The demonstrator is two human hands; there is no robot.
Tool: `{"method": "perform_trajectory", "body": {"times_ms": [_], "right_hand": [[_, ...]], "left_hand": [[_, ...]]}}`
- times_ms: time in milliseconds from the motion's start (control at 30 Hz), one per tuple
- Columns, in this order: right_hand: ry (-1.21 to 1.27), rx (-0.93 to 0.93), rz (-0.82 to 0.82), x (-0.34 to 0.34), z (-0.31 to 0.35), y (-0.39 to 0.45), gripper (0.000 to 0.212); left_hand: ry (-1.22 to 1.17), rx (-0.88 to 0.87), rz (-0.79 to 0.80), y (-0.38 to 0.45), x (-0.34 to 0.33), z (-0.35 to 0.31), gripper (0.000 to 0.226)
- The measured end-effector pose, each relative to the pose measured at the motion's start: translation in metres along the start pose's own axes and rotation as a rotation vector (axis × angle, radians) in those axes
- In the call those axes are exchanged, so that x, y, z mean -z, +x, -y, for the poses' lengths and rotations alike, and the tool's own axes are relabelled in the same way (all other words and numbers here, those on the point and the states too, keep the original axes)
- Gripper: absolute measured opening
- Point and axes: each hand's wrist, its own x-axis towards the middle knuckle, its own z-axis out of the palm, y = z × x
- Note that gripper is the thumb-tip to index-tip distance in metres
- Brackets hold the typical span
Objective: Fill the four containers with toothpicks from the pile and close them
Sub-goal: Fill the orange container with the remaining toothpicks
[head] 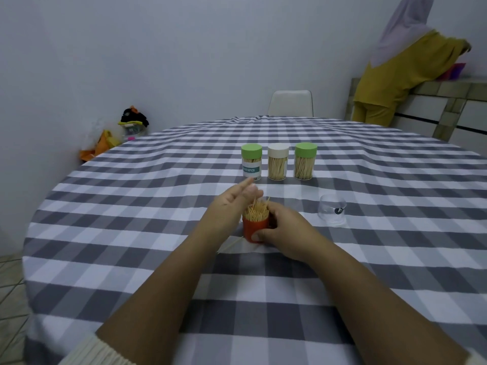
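An orange-red cap [252, 228] stands on the checked tablecloth [158, 233], packed with upright toothpicks [256, 211]. My right hand [286, 227] grips the cap from the right, thumb on its front. My left hand [232, 204] hovers at the toothpicks' left, fingers loosely extended beside their tips. A clear empty container body [332, 209] stands upside down to the right. Farther back stand three closed, filled containers: a green-lidded labelled one [251, 162], a cream-lidded one [278, 162] and another green-lidded one [305, 161]. One or two loose toothpicks [232, 245] lie in front of the cap.
A white chair [290, 103] stands at the table's far edge. A person in yellow clothes [395, 69] leans on a tiled counter [448, 101] at the back right. Bags and clutter [113, 138] sit on the floor by the left wall.
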Motion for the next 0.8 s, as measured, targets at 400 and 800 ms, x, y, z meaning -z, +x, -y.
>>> {"method": "perform_trajectory", "body": {"times_ms": [400, 800], "right_hand": [[0.009, -0.053, -0.026, 0.013, -0.007, 0.001, 0.065], [-0.015, -0.076, -0.016, 0.017, -0.009, 0.003, 0.068]], "left_hand": [[0.44, 0.016, -0.011, -0.003, 0.017, -0.004, 0.037], [0.856, 0.254, 0.171, -0.002, 0.025, -0.005, 0.02]]}}
